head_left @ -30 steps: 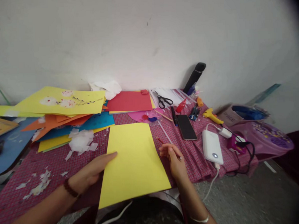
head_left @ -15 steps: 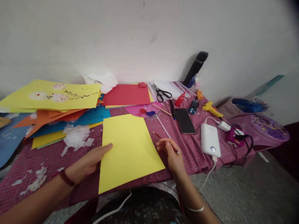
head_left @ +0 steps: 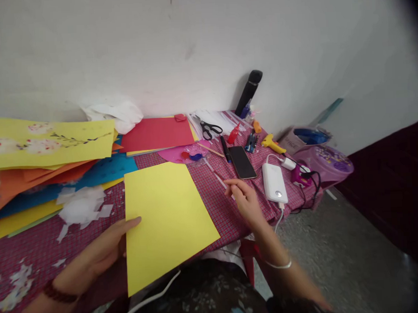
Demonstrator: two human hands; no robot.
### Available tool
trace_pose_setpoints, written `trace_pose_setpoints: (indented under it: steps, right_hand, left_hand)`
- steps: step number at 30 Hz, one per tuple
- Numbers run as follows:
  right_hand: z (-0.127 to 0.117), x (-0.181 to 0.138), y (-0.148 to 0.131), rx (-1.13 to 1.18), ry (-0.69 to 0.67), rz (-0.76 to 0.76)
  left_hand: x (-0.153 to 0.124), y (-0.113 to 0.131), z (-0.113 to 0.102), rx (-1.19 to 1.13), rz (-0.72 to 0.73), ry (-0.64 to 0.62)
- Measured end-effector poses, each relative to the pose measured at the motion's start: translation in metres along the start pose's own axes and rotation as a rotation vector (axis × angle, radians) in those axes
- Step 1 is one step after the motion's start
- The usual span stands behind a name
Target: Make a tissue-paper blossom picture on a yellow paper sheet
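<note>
Fingers [head_left: 234, 184] of the right hand [head_left: 245, 200], pinched together, are drifting rightward off the yellow sheet [head_left: 165, 219]; the left hand [head_left: 95, 256] is staying spread flat on it, steadying it alone.

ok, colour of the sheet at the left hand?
The sheet is plain yellow, clearest in head view.

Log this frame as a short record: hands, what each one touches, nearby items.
left hand: thumb over the yellow sheet's left edge, fingers hidden under it
right hand: fingers curled; grip on anything too blurred to tell
surface: red checked cloth
near right hand: phone, white power bank
behind: scissors, red sheet
</note>
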State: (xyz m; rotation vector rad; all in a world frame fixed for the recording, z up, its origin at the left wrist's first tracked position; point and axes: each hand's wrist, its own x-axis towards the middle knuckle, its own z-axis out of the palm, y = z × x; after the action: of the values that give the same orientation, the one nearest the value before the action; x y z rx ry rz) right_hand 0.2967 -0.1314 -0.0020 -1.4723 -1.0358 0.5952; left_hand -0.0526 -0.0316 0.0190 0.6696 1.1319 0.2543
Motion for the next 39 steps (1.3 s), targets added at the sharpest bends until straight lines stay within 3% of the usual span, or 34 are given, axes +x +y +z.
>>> trace_pose_setpoints:
  steps: [2, 7, 9, 13, 16, 20, 23, 28, 31, 33, 35, 37, 39]
  right_hand:
    - [-0.015, 0.021, 0.005, -0.15, -0.011, -0.054]
    - [-0.039, 0.056, 0.02, -0.62, -0.278, -0.232]
    - [-0.039, 0.053, 0.019, -0.734, -0.3, -0.254]
    - [-0.027, 0.028, 0.013, -0.717, -0.208, -0.278]
    - [-0.017, 0.009, 0.014, -0.651, -0.172, -0.302]
    - [-0.01, -0.004, 0.021, -0.597, -0.151, -0.314]
    - [-0.007, -0.01, 0.026, -0.58, -0.14, -0.304]
    - [-0.003, -0.015, 0.03, -0.582, -0.139, -0.293]
    - [-0.002, -0.016, 0.031, -0.586, -0.134, -0.272]
    - [-0.001, -0.016, 0.031, -0.576, -0.128, -0.257]
    - [-0.002, -0.016, 0.031, -0.564, -0.122, -0.243]
    - [-0.002, -0.016, 0.032, -0.557, -0.115, -0.229]
    - [-0.002, -0.016, 0.033, -0.553, -0.111, -0.215]
  left_hand:
    - [0.0, -0.003, 0.002, -0.013, 0.057, -0.006]
    - [0.001, -0.021, 0.01, -0.002, 0.346, 0.264]
    - [0.0, -0.029, 0.01, 0.005, 0.427, 0.325]
    - [-0.002, -0.042, 0.002, 0.146, 0.509, 0.329]
    - [-0.004, -0.045, -0.004, 0.385, 0.548, 0.292]
    - [-0.006, -0.043, -0.004, 0.736, 0.632, 0.352]
    - [-0.006, -0.037, -0.001, 0.791, 0.598, 0.326]
    - [-0.001, -0.024, -0.001, 0.652, 0.437, 0.183]
    - [0.005, -0.017, -0.005, 0.682, 0.423, 0.182]
    - [0.006, -0.014, -0.006, 0.843, 0.467, 0.21]
    - [0.002, -0.011, -0.004, 1.157, 0.523, 0.305]
    - [-0.005, -0.01, 0.001, 1.505, 0.514, 0.424]
    - [-0.012, -0.009, 0.01, 1.733, 0.486, 0.458]
